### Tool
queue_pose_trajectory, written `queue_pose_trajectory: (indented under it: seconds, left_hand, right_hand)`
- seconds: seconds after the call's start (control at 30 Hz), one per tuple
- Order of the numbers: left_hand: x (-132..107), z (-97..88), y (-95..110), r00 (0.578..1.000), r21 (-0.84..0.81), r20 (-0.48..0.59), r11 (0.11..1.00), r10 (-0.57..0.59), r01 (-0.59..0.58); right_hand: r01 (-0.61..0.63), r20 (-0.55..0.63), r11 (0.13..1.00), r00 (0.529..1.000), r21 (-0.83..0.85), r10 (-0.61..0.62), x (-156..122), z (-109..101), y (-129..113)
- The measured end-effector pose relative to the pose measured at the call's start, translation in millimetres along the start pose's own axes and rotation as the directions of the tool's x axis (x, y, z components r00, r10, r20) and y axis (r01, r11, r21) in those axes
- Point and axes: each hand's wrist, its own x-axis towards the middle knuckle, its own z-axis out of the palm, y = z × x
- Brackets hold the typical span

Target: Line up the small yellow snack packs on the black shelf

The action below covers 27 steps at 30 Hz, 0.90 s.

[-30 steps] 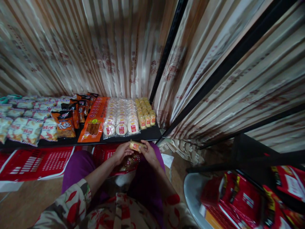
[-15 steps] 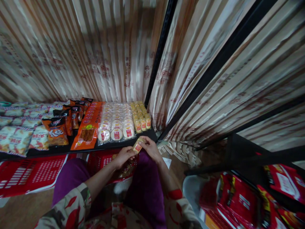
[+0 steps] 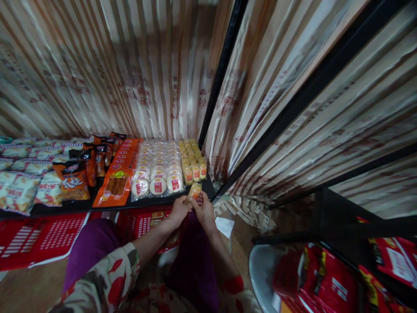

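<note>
Between both hands, at the front edge of the black shelf [image 3: 112, 210], is a small yellow wrapped snack pack [image 3: 195, 190] with a red and white label. My left hand [image 3: 181, 208] pinches its lower left side. The fingers of my right hand [image 3: 203, 206] are closed on its lower right side. Just behind it stand rows of matching yellow snack packs [image 3: 195, 171]. To their left lie rows of round white wrapped crackers [image 3: 158, 186]. Below my wrists, a red basket [image 3: 132, 224] holds more yellow packs [image 3: 158, 216], partly hidden by my left arm.
Further left on the shelf are a flat orange packet [image 3: 112, 191], orange and black snack bags [image 3: 74, 182] and white snack bags [image 3: 19, 189]. A black upright post [image 3: 221, 74] rises at the shelf's right end. Red packages [image 3: 332, 278] lie at lower right beside a grey tub [image 3: 257, 269].
Both hands have moved slightly forward with the yellow snack pack, which is now turned more upright at the shelf's edge. The view has shifted a little.
</note>
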Motion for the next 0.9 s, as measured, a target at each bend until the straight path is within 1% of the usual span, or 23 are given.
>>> queue_pose_trajectory:
  seconds: [0.13, 0.23, 0.3, 0.33, 0.4, 0.47, 0.5, 0.53, 0.6, 0.67, 0.77, 0.9]
  left_hand:
    - [5, 3.3, 5, 0.998, 0.074, 0.020, 0.996, 0.055, -0.056]
    - [9, 4.2, 7, 0.994, 0.139, 0.062, 0.985, 0.095, -0.103]
    - [11, 3.9, 7, 0.986, 0.226, 0.075, 0.960, 0.151, -0.165]
    - [11, 3.3, 7, 0.980, 0.289, 0.059, 0.936, 0.192, -0.201]
    - [12, 1.6, 6, 0.960, 0.421, -0.026, 0.874, 0.278, -0.242]
    - [14, -0.4, 5, 0.926, 0.511, -0.135, 0.825, 0.353, -0.240]
    - [14, -1.4, 5, 0.912, 0.528, -0.166, 0.815, 0.376, -0.239]
    - [16, -2.2, 5, 0.906, 0.533, -0.173, 0.810, 0.387, -0.245]
    - [18, -3.3, 5, 0.908, 0.528, -0.145, 0.807, 0.393, -0.265]
    - [20, -3.7, 6, 0.918, 0.526, -0.112, 0.806, 0.381, -0.271]
    - [21, -3.4, 9, 0.928, 0.541, -0.104, 0.804, 0.357, -0.248]
    - [22, -2.3, 12, 0.932, 0.538, -0.104, 0.807, 0.347, -0.241]
  right_hand:
    - [0.006, -0.033, 0.999, 0.999, -0.054, -0.008, 8, 0, 2]
    - [0.003, -0.078, 0.996, 0.997, -0.090, -0.010, 13, 1, 0]
    - [0.022, -0.102, 0.989, 0.994, -0.147, -0.037, 16, 1, -4]
    - [0.033, -0.111, 0.982, 0.992, -0.186, -0.054, 18, 2, -6]
    - [0.056, -0.120, 0.962, 0.989, -0.266, -0.090, 22, 3, -9]
    - [0.103, -0.112, 0.933, 0.982, -0.344, -0.150, 27, 5, -10]
    - [0.136, -0.103, 0.916, 0.977, -0.379, -0.187, 30, 6, -10]
    - [0.167, -0.096, 0.897, 0.970, -0.410, -0.225, 32, 8, -9]
    - [0.201, -0.098, 0.867, 0.957, -0.456, -0.274, 37, 11, -6]
    - [0.203, -0.109, 0.855, 0.952, -0.476, -0.287, 41, 15, -2]
    - [0.215, -0.112, 0.847, 0.946, -0.487, -0.304, 45, 20, 2]
    - [0.218, -0.101, 0.869, 0.952, -0.444, -0.290, 49, 23, 8]
